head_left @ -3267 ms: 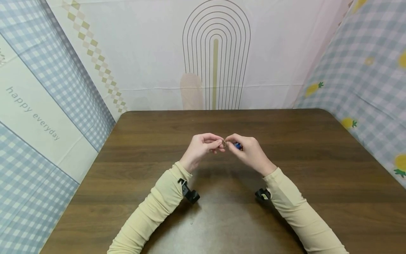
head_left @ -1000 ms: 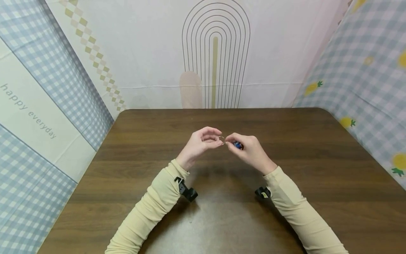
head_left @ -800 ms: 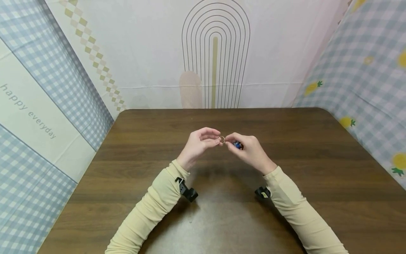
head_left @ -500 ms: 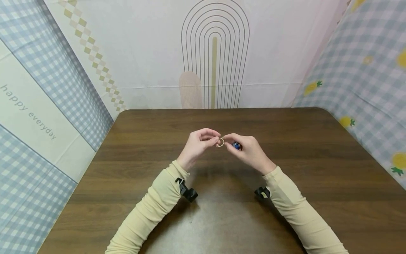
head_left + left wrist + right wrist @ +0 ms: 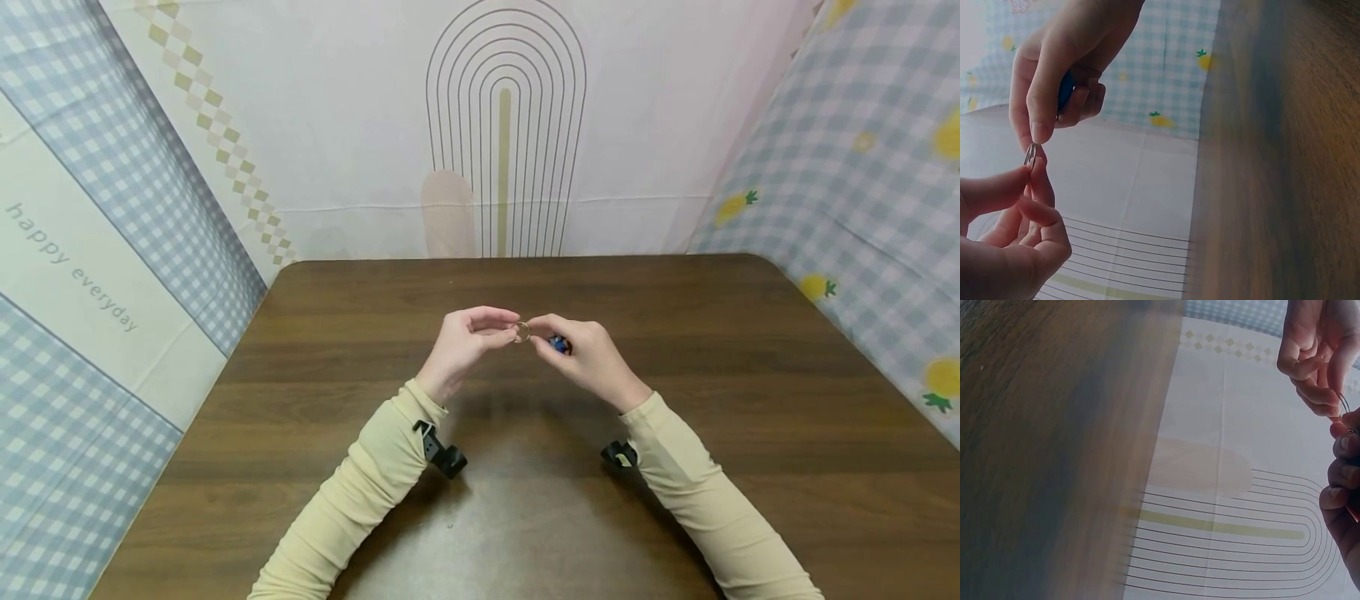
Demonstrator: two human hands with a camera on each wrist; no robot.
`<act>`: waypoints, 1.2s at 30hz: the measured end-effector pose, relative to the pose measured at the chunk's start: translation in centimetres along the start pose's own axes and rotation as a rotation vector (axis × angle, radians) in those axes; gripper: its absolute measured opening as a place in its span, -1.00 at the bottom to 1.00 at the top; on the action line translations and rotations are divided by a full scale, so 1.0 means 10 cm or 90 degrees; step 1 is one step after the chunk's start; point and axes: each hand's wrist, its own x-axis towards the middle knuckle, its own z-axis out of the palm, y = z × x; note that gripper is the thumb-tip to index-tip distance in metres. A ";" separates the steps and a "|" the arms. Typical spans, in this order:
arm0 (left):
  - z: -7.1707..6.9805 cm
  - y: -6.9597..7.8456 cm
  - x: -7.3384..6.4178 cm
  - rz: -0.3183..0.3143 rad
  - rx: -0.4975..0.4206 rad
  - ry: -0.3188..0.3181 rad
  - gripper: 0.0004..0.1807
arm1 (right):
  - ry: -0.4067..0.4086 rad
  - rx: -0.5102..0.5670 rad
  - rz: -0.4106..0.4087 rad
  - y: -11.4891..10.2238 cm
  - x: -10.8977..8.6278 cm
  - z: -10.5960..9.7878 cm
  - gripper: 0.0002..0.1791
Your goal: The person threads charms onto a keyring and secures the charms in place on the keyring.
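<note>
A thin gold-coloured split key ring (image 5: pixel 528 332) is held up between the two hands, above the table. My left hand (image 5: pixel 467 343) pinches one side of it between thumb and fingers. On the opposite side, the thumb and forefinger of my right hand (image 5: pixel 588 352) grip the ring. A small dark-blue object (image 5: pixel 559 343) sits within the right hand's curled fingers, mostly hidden, so its kind is unclear. Seen from the left wrist, the key ring (image 5: pixel 1030 154) shows its wire loops slightly spread apart. At the edge of the right wrist view, fingers partly cover the key ring (image 5: pixel 1344 402).
A brown wooden table (image 5: pixel 525 500) lies beneath both hands. Behind it hangs a white patterned cloth (image 5: pixel 337 125), with checked cloths at both sides. Black camera mounts (image 5: pixel 446 457) are strapped at both wrists.
The left fingers have shifted their hold, and the key ring between the hands has turned, showing its round face more than 3.3 s ago. The right hand keeps its grip, nearly still.
</note>
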 end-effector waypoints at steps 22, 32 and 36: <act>0.03 -0.01 0.00 0.001 0.023 0.006 -0.74 | -0.012 -0.005 -0.002 -0.01 -0.01 0.00 -0.81; 0.00 -0.02 0.00 0.009 0.016 -0.036 -0.78 | -0.005 -0.018 -0.019 -0.01 0.00 -0.01 -0.93; 0.01 -0.01 -0.01 0.015 0.012 -0.041 -0.78 | 0.005 -0.021 -0.016 -0.02 0.00 0.00 -0.94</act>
